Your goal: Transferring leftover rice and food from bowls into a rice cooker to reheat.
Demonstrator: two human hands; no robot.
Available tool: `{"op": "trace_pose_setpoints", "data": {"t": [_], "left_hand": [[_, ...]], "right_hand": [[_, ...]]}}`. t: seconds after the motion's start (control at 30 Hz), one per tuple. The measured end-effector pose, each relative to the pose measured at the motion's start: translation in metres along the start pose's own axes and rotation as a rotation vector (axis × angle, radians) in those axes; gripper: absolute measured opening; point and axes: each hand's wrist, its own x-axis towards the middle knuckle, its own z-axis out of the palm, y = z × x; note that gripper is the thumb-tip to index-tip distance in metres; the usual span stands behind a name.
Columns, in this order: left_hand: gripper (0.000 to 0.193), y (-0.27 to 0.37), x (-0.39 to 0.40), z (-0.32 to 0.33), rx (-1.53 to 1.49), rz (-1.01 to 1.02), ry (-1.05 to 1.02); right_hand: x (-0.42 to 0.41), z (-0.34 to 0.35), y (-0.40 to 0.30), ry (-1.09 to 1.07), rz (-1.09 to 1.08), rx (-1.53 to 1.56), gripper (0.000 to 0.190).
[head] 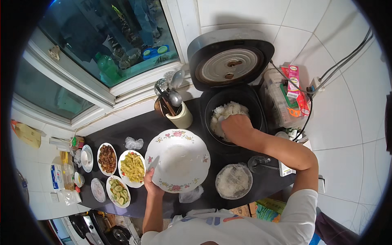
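Observation:
My left hand [152, 184] grips the left rim of a large white floral serving bowl [176, 160], thumb on the inside and fingers hidden beneath. Its inside shows only a thin whitish smear. My right hand [237, 127] is down inside an open rice cooker [262, 116], closed around a pale utensil [221, 118] that looks like a rice paddle and is mostly hidden by the fist. Cooked white rice [231, 107] lies in the cooker's dark inner pot around the hand. The cooker's lid [229, 62] stands raised at the back.
Oval plates hold browned meat pieces [107, 159], yellow-green strips [132, 167] and sliced cucumber [118, 191]. A plastic-covered bowl of rice [234, 181] sits near the front edge. Behind stands a utensil crock [182, 118]. A plastic box [280, 101] and power cable [311, 113] are at right.

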Motion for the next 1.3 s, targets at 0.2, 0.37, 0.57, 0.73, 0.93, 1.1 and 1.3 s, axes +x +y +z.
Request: {"op": "trace_pose_setpoints", "data": {"t": [0.2, 0.37, 0.57, 0.73, 0.93, 1.1, 1.3], "left_hand": [[0.060, -0.006, 0.003, -0.003, 0.017, -0.049, 0.019], [0.059, -0.011, 0.006, 0.012, -0.029, -0.074, -0.015], [0.061, -0.019, 0.007, 0.002, -0.037, -0.101, 0.021], [0.058, -0.010, 0.011, 0.021, -0.022, -0.097, 0.036], [0.057, -0.014, 0.019, 0.007, -0.003, -0.084, 0.143], [0.066, -0.015, 0.024, -0.009, 0.084, -0.085, 0.219], [0.063, -0.021, 0.044, -0.012, 0.040, -0.061, 0.230]], "right_hand": [[0.026, 0.036, 0.025, 0.096, 0.066, 0.162, 0.010], [0.021, 0.086, 0.068, 0.134, 0.029, 0.452, 0.014], [0.009, 0.077, 0.088, 0.084, 0.026, 0.980, 0.019], [-0.013, 0.055, 0.094, 0.116, 0.054, 1.056, 0.020], [-0.049, -0.010, 0.106, 0.096, 0.198, 1.193, 0.022], [-0.070, -0.060, 0.111, 0.143, 0.103, 1.091, 0.022], [-0.083, -0.090, 0.119, 0.169, -0.002, 1.187, 0.031]]}}
